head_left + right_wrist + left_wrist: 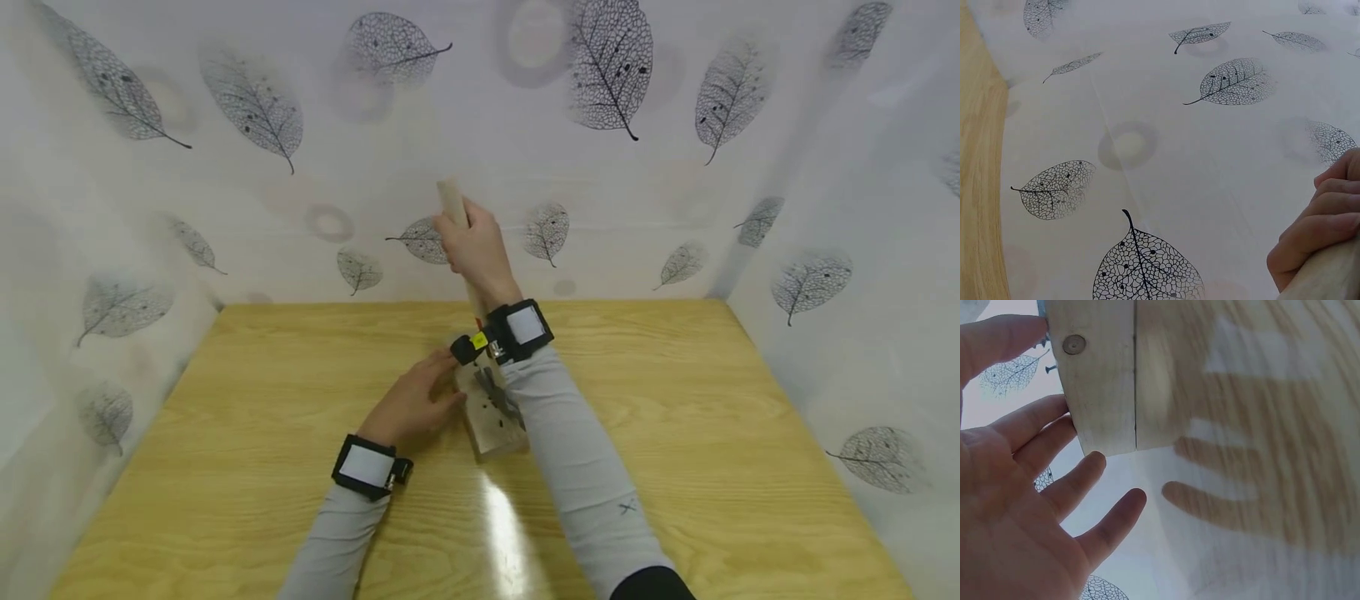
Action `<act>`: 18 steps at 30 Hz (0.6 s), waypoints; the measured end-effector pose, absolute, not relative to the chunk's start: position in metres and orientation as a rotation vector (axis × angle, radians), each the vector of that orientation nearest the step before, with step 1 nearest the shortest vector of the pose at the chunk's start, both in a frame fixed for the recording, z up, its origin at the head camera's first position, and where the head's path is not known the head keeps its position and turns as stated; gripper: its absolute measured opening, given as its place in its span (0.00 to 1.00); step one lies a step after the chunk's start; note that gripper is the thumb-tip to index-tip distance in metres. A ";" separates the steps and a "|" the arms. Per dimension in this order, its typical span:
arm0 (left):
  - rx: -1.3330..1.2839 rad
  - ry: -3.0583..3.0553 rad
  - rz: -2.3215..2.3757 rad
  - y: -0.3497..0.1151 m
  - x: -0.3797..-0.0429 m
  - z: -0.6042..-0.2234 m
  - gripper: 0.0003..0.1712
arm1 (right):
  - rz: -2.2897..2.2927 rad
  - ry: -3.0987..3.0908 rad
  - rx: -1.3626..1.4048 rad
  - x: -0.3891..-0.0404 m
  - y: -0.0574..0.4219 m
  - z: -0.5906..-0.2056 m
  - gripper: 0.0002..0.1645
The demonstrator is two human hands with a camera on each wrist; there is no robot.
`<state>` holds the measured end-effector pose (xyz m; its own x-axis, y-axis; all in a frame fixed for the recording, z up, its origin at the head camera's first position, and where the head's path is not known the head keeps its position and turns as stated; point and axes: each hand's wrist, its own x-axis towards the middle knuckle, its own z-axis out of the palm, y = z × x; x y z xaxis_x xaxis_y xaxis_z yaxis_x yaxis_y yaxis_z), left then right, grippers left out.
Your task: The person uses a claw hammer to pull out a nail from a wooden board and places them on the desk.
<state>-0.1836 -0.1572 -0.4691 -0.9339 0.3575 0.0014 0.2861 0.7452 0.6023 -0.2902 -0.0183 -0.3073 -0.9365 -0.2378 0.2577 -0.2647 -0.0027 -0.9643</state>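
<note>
A pale wooden block (491, 433) lies on the table, with dark spots and small nails (1051, 368) on its upper face. My right hand (476, 250) grips the wooden handle (452, 200) of what looks like a hammer, tilted up above the table. Dark metal (495, 390), apparently its head, is on the block, partly hidden by my right wrist and sleeve. My left hand (412, 404) is at the block's left side; its fingers are spread, and some fingertips touch the edge. In the right wrist view, the curled fingers (1319, 234) wrap the handle.
The wood-grain table (300, 375) runs up to a white backdrop (465, 150) printed with leaves, which closes off the back and both sides. Each wrist wears a black strap with a camera. Light glares on the table in front of the block.
</note>
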 end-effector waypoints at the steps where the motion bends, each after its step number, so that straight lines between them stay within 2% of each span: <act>1: 0.530 2.835 0.946 -0.157 -0.184 -0.470 0.36 | 2.145 -2.197 0.557 -0.290 -0.017 -0.307 0.06; 18: 0.571 2.859 0.962 -0.157 -0.183 -0.473 0.39 | 2.191 -1.855 0.651 -0.269 0.009 -0.303 0.06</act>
<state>-0.1826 -0.1566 -0.4729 -0.9283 0.3685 0.0497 0.3236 0.7346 0.5964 -0.2687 0.0089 -0.3034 -0.8837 -0.1292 0.4499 -0.4224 -0.1942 -0.8854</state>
